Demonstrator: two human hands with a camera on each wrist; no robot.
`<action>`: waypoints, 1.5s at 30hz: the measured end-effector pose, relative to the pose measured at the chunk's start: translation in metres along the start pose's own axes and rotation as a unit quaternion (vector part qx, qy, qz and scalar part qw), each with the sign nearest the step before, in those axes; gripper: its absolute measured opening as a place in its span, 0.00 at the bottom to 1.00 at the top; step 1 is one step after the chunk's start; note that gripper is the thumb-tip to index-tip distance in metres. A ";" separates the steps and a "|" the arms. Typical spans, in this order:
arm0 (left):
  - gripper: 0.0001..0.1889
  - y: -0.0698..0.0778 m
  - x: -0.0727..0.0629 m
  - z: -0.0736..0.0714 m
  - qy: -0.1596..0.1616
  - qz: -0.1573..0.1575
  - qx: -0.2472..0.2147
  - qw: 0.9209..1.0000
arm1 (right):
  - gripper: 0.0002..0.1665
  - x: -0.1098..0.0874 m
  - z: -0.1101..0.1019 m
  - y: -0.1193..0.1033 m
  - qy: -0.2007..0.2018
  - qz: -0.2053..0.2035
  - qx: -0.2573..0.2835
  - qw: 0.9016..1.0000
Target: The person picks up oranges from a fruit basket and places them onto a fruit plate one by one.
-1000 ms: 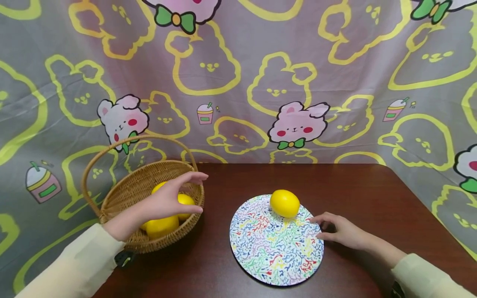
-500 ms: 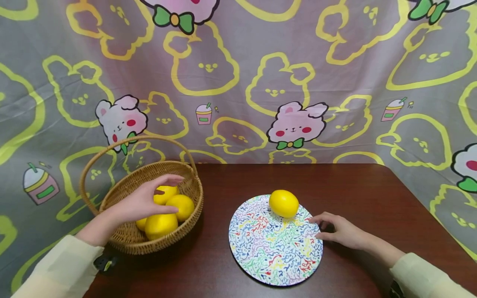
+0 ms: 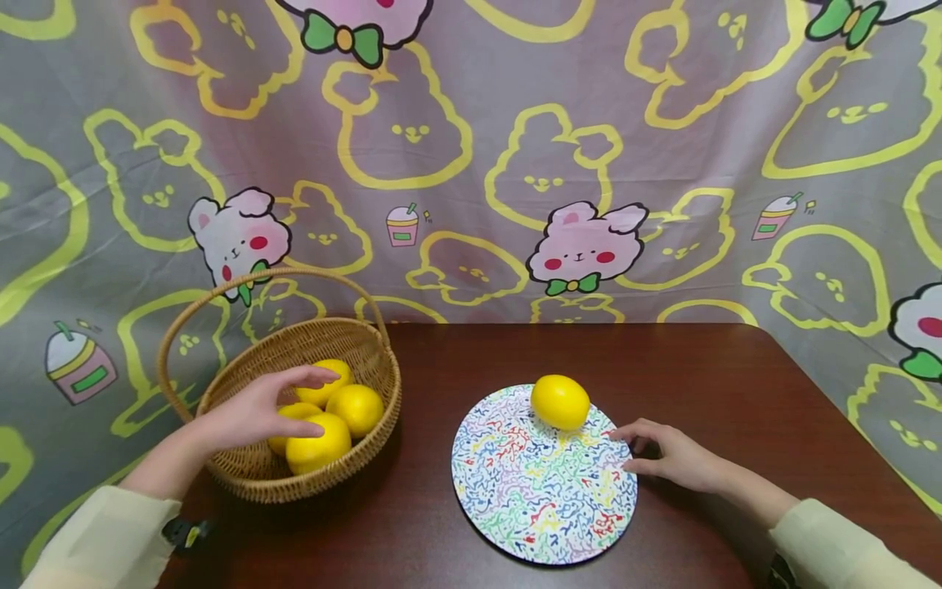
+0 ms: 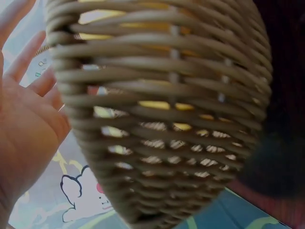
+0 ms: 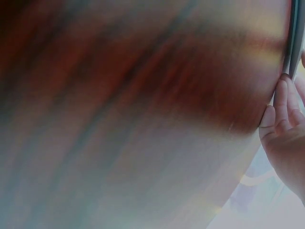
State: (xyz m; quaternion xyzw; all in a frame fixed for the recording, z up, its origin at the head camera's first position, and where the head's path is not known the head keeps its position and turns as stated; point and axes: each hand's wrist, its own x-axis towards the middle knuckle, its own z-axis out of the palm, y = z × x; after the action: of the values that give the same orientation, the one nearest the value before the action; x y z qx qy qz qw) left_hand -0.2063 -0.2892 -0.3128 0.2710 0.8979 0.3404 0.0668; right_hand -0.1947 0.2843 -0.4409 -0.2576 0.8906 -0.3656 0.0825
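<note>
My left hand [image 3: 253, 406] hangs over the wicker basket [image 3: 383, 429], thumb and fingers spread apart with nothing held. Just beyond its fingertips several yellow lemons [image 3: 356, 411] lie in the basket. In the left wrist view the basket's woven side [image 4: 167, 109] hides much of the scene, and the palm [image 4: 28, 124] shows at left. My right hand [image 3: 680, 460] touches the right rim of a round plate [image 3: 530, 491] with a multicoloured squiggle pattern. One lemon [image 3: 561, 402] sits near the plate's far edge. Fingertips [image 5: 282, 88] meet the plate's edge in the right wrist view.
The basket's tall hoop handle [image 3: 287, 270] arches over its opening. Everything stands on a dark reddish-brown table [image 3: 699, 368]. A cartoon-printed curtain [image 3: 471, 164] hangs behind it and along both sides.
My left hand has drawn back left and a little down over the basket, uncovering more of the lemons. My right hand, the plate and its lemon have stayed in place.
</note>
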 end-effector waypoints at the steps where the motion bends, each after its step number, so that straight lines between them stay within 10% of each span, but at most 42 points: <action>1: 0.30 -0.001 -0.002 0.000 -0.002 -0.004 0.002 1.000 | 0.25 0.000 0.000 0.000 0.000 -0.002 -0.001 1.000; 45: 0.31 -0.035 -0.013 0.013 -0.042 -0.019 0.009 0.999 | 0.26 -0.001 0.001 0.003 0.003 0.013 -0.010 1.000</action>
State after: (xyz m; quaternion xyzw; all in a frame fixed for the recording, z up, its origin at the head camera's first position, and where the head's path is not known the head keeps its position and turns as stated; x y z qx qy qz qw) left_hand -0.2069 -0.3105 -0.3467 0.2687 0.9022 0.3193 0.1090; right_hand -0.1950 0.2856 -0.4436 -0.2452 0.8977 -0.3567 0.0819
